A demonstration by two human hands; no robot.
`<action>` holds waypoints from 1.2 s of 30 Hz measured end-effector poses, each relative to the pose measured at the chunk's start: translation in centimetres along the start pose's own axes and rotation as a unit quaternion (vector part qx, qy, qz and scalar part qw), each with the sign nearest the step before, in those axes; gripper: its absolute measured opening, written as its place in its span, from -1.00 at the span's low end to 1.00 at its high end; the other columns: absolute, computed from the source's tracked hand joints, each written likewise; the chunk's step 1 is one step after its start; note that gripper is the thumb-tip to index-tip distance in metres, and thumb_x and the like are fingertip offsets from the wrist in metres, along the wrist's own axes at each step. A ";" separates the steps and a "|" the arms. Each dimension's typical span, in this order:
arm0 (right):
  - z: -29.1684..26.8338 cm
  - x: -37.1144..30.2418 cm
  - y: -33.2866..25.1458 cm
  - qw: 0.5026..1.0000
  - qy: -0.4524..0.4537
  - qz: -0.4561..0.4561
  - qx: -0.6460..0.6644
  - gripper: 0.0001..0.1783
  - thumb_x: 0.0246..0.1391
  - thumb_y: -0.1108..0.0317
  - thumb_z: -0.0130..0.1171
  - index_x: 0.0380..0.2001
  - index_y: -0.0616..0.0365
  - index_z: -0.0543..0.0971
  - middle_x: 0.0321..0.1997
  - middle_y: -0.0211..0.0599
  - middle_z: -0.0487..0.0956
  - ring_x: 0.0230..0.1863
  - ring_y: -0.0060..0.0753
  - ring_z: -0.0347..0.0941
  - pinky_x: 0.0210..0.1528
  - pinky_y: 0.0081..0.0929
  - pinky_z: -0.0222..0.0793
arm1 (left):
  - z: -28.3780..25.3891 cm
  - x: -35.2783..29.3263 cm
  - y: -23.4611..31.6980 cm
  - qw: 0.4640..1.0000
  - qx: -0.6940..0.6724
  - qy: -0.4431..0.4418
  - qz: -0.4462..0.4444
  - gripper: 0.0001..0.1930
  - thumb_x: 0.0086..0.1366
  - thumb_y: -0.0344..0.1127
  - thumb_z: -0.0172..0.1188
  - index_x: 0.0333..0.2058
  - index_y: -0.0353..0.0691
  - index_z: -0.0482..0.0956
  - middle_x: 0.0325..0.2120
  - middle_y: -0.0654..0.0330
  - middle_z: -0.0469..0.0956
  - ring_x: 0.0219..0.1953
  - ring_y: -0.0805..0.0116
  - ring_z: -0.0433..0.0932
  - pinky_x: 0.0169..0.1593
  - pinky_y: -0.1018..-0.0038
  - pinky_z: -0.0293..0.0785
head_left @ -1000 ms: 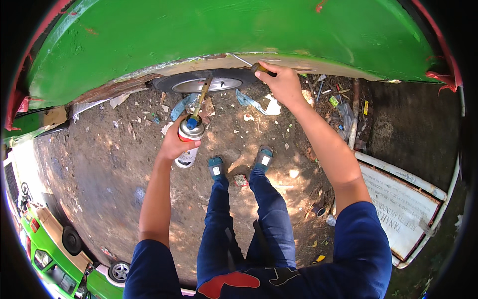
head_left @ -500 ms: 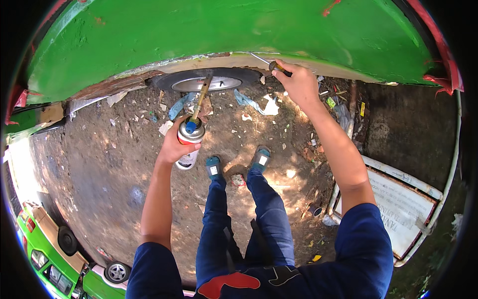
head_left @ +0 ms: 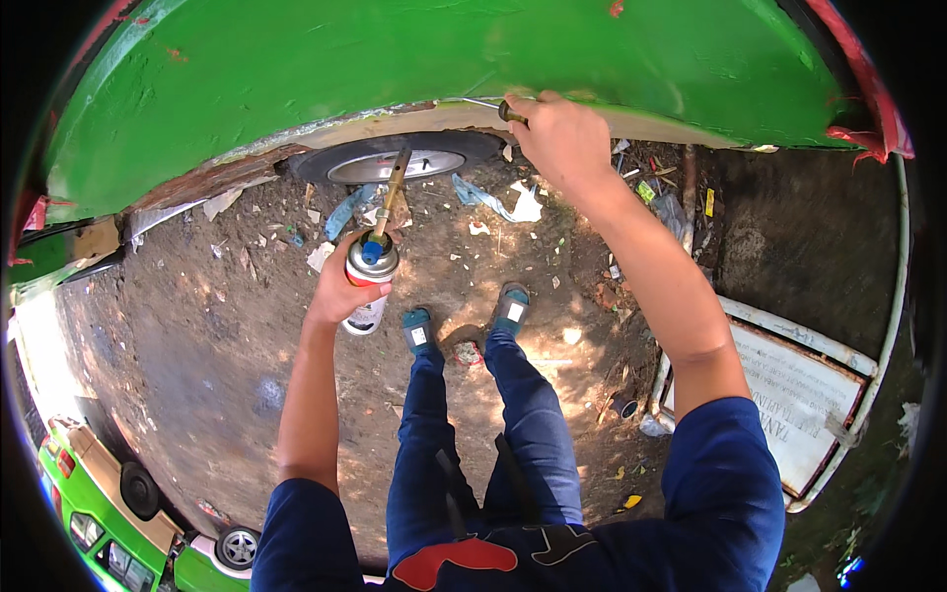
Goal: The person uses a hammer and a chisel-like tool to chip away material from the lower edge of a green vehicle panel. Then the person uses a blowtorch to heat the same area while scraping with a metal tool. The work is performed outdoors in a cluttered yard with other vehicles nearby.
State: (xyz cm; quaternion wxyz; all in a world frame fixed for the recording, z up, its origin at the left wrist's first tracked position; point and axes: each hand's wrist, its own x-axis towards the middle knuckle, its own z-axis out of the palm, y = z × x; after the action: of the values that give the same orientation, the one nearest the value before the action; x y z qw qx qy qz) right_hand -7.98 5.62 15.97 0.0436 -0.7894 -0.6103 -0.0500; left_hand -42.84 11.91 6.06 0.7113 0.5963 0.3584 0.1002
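Left hand (head_left: 340, 286) grips torch canister (head_left: 369, 276); right hand (head_left: 562, 133) fingers pinch rod (head_left: 510, 111) under green panel (head_left: 444, 59)

Single head view, fisheye, worn on head, looking steeply down along body. Feet (head_left: 464, 326) and dirt ground (head_left: 197, 335) mid-frame, green panel (head_left: 395, 69) close above. Forearms enter from lower edge. Edges bend at rim.

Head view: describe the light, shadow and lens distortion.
Head view: hard sun lights the green vehicle body and dapples the dirt ground; the wheel sits in shade under it; the fisheye bows the body into an arc; left hand and right hand look sharp.
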 end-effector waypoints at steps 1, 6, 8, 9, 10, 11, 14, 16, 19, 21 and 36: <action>-0.3 0.1 0.0 1.000 -0.008 0.009 0.000 -0.63 0.07 0.15 0.29 -0.01 -0.20 0.67 -0.34 -0.28 0.63 -0.41 -0.16 0.61 -0.39 -0.26 0.56 | 0.0 0.0 0.2 1.000 0.000 -0.003 -0.005 -0.12 -0.16 -0.33 0.59 0.17 -0.37 0.35 -0.08 0.17 0.57 -0.02 0.40 0.53 0.13 0.41 0.42; 0.9 -0.7 1.2 0.999 0.013 -0.033 0.001 -0.62 0.09 0.12 0.27 0.01 -0.20 0.65 -0.27 -0.31 0.64 -0.41 -0.16 0.62 -0.40 -0.24 0.56 | -0.6 -0.1 -0.1 1.000 0.002 0.000 0.001 -0.09 -0.18 -0.30 0.61 0.18 -0.38 0.34 -0.06 0.16 0.56 -0.02 0.37 0.53 0.15 0.40 0.41; 1.6 -0.6 1.1 0.999 -0.006 -0.025 0.024 -0.60 0.11 0.12 0.25 0.04 -0.19 0.64 -0.17 -0.25 0.65 -0.37 -0.11 0.63 -0.35 -0.19 0.59 | -0.8 -0.4 -0.2 1.000 -0.003 0.000 0.002 -0.08 -0.18 -0.30 0.61 0.18 -0.38 0.34 -0.06 0.16 0.56 -0.01 0.37 0.53 0.15 0.40 0.41; 2.6 -0.9 1.3 0.999 0.023 -0.029 0.039 -0.59 0.08 0.11 0.28 0.04 -0.22 0.64 -0.21 -0.30 0.65 -0.40 -0.17 0.63 -0.39 -0.25 0.59 | -0.7 -0.5 -0.1 1.000 -0.014 -0.005 0.005 -0.08 -0.19 -0.30 0.61 0.19 -0.39 0.33 -0.05 0.15 0.55 -0.01 0.37 0.52 0.15 0.40 0.41; 3.6 -1.1 1.4 0.997 0.045 -0.029 0.061 -0.59 0.07 0.12 0.29 0.03 -0.22 0.65 -0.23 -0.31 0.65 -0.41 -0.17 0.63 -0.41 -0.25 0.58 | -0.6 -0.5 0.1 1.000 -0.007 -0.003 0.005 -0.08 -0.18 -0.31 0.60 0.19 -0.39 0.33 -0.05 0.16 0.55 -0.01 0.38 0.52 0.15 0.40 0.41; 4.4 -1.3 1.6 0.994 0.067 -0.029 0.081 -0.60 0.07 0.12 0.29 0.02 -0.22 0.65 -0.25 -0.31 0.64 -0.42 -0.18 0.62 -0.42 -0.26 0.58 | -0.5 -0.6 0.3 1.000 -0.001 -0.002 0.005 -0.08 -0.18 -0.31 0.60 0.19 -0.39 0.33 -0.05 0.16 0.55 -0.01 0.38 0.53 0.15 0.40 0.41; 4.3 -0.9 1.0 0.995 0.058 -0.031 0.081 -0.61 0.06 0.13 0.29 0.00 -0.21 0.66 -0.27 -0.29 0.64 -0.42 -0.17 0.63 -0.43 -0.25 0.57 | -1.0 -1.1 0.6 1.000 -0.004 0.001 -0.008 -0.09 -0.18 -0.33 0.59 0.19 -0.38 0.33 -0.06 0.17 0.56 -0.02 0.39 0.53 0.14 0.41 0.42; 3.8 -0.6 0.1 0.996 0.040 -0.039 0.064 -0.62 0.07 0.14 0.29 0.00 -0.20 0.66 -0.26 -0.27 0.64 -0.40 -0.15 0.63 -0.42 -0.24 0.57 | -1.0 -1.1 0.4 1.000 -0.019 0.002 0.006 -0.10 -0.17 -0.34 0.59 0.19 -0.36 0.33 -0.07 0.19 0.57 -0.03 0.40 0.54 0.13 0.41 0.43; 4.1 0.8 -3.3 0.997 0.026 -0.051 0.057 -0.63 0.08 0.15 0.27 0.00 -0.19 0.65 -0.23 -0.20 0.64 -0.38 -0.12 0.64 -0.39 -0.24 0.58 | -0.8 -1.4 -0.6 1.000 -0.003 -0.001 -0.002 -0.09 -0.17 -0.34 0.59 0.19 -0.37 0.33 -0.07 0.17 0.57 -0.02 0.40 0.54 0.14 0.41 0.42; 3.6 0.9 -2.2 0.996 0.037 -0.055 0.052 -0.62 0.08 0.15 0.27 0.01 -0.19 0.65 -0.21 -0.21 0.64 -0.38 -0.13 0.64 -0.40 -0.24 0.58 | -0.2 -1.4 -0.8 1.000 -0.003 0.002 0.001 -0.09 -0.17 -0.36 0.59 0.19 -0.38 0.32 -0.05 0.16 0.55 0.00 0.40 0.52 0.15 0.41 0.41; 0.8 -1.0 1.1 1.000 0.017 -0.018 -0.011 -0.62 0.05 0.11 0.30 -0.02 -0.21 0.67 -0.27 -0.36 0.63 -0.43 -0.18 0.61 -0.40 -0.26 0.55 | -1.2 -2.4 0.4 0.999 -0.035 0.025 0.027 -0.13 -0.16 -0.33 0.58 0.17 -0.36 0.37 -0.06 0.16 0.57 -0.01 0.40 0.53 0.15 0.41 0.41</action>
State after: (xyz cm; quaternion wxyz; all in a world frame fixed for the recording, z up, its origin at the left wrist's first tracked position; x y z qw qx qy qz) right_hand -7.09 4.52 15.00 0.0440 -0.7777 -0.6231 -0.0712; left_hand -45.23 11.59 7.35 0.7196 0.5779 0.3560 0.1465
